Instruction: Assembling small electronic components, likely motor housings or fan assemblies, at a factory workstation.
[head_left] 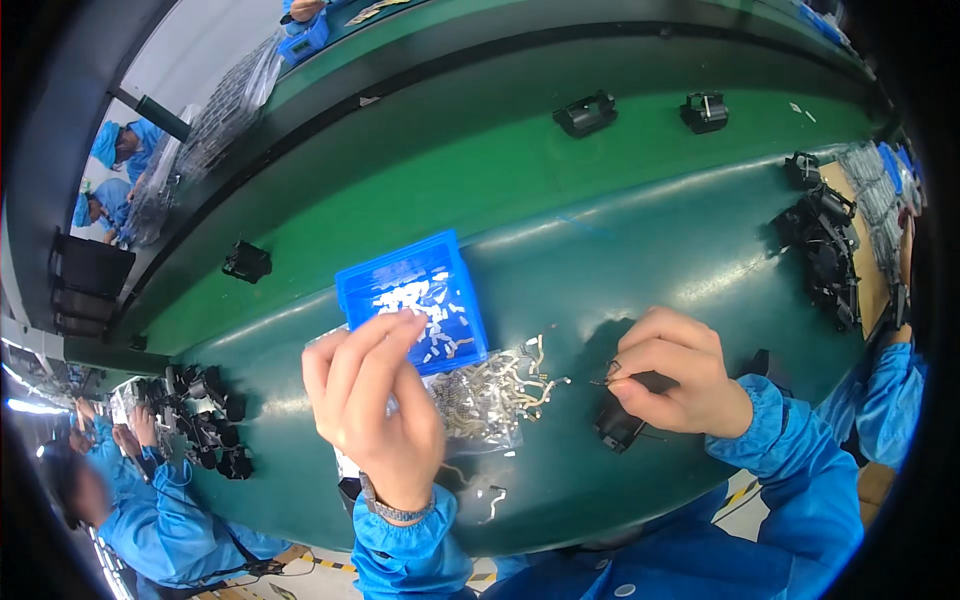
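My left hand [375, 405] is raised before a blue bin [474, 310]. Its fingers are bent and close together, and whatever they may pinch is hidden. Small white pieces [405, 295] lie scattered inside the bin. Under and beside it is a clear plastic bag [480, 405] with many short white cables that have small connectors [530, 385]. Farther right, my right hand [675, 375] pinches a small black part [655, 381] between thumb and fingers; its exact kind is unclear. Just below that hand a black plastic housing [617, 425] rests on the green table, partly covered.
A loose white cable [493, 503] lies near the table's front edge. Black housings are piled left [205, 420] and right [830, 245]. Along the green strip behind stand single housings [587, 115], [705, 112], [246, 261]. Co-workers in blue [150, 520] sit at both sides.
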